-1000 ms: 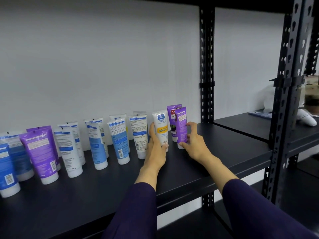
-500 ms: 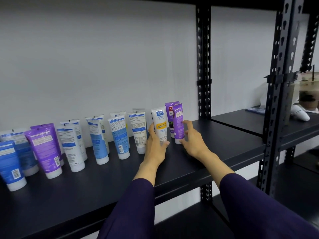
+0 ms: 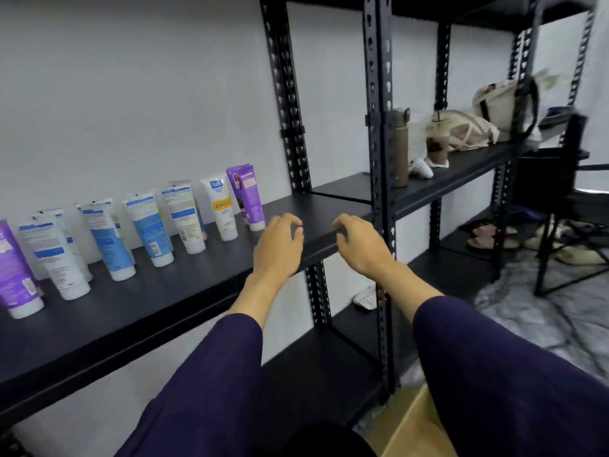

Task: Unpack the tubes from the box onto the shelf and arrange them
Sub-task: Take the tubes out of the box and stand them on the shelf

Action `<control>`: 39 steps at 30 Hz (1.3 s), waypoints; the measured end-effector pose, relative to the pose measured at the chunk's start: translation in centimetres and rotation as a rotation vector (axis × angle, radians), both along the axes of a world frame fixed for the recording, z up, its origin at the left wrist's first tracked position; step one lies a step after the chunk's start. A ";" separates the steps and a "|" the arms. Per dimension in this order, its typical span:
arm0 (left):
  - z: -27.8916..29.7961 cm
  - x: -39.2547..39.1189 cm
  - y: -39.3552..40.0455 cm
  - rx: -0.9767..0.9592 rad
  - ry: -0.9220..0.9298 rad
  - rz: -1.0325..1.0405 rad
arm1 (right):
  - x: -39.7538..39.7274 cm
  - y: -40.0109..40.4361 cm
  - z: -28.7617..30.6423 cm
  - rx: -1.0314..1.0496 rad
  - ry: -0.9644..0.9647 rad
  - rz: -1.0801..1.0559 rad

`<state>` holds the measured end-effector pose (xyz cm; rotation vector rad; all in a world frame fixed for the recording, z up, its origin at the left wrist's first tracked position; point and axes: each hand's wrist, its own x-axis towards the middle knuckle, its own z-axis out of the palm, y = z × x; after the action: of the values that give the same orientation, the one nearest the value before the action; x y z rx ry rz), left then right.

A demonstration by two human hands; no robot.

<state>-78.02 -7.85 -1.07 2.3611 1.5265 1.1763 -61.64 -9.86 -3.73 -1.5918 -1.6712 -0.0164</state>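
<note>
Several tubes stand cap-down in a row along the back of the black shelf [image 3: 138, 311]. At the right end is a purple tube [image 3: 251, 199], and beside it a white tube with a yellow label [image 3: 221, 209]. Blue-and-white tubes [image 3: 148, 230] fill the middle, and another purple tube [image 3: 14, 275] stands at the far left. My left hand [image 3: 280, 247] hovers over the shelf's front part, fingers loosely curled, holding nothing. Empty as well, my right hand [image 3: 359, 244] hangs near the shelf's front edge. A corner of the cardboard box [image 3: 415, 430] shows at the bottom.
A black upright post [image 3: 379, 159] divides this shelf from the neighbouring bay. That bay holds a brown bottle [image 3: 400, 146], a drink cup [image 3: 436, 143] and cloth bags [image 3: 487, 120]. Sandals [image 3: 491, 235] lie on the floor, and a black chair [image 3: 560, 192] stands at the right.
Both hands have let go of the white and purple tubes and drawn back toward the shelf's front edge. The view has swung to the right, showing the neighbouring bay and the box.
</note>
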 end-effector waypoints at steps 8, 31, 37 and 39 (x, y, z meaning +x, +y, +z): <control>-7.1 14.2 -5.7 -0.289 0.232 -0.342 | 11.9 -11.0 -7.6 -0.229 0.038 -0.327; -53.2 24.8 -9.3 -1.005 0.702 -0.468 | 18.6 -19.8 -51.6 -1.061 0.435 -0.727; -59.3 23.7 -10.5 -1.169 0.596 -0.437 | 18.2 -20.0 -57.0 -1.119 0.434 -0.952; -60.5 23.6 -10.7 -1.187 0.552 -0.441 | 18.2 -19.7 -58.1 -1.118 0.457 -1.020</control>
<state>-54.37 -18.54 -61.55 1.9397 1.1355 -0.4617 -43.42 -29.59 -61.87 -2.8128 -0.2855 0.8042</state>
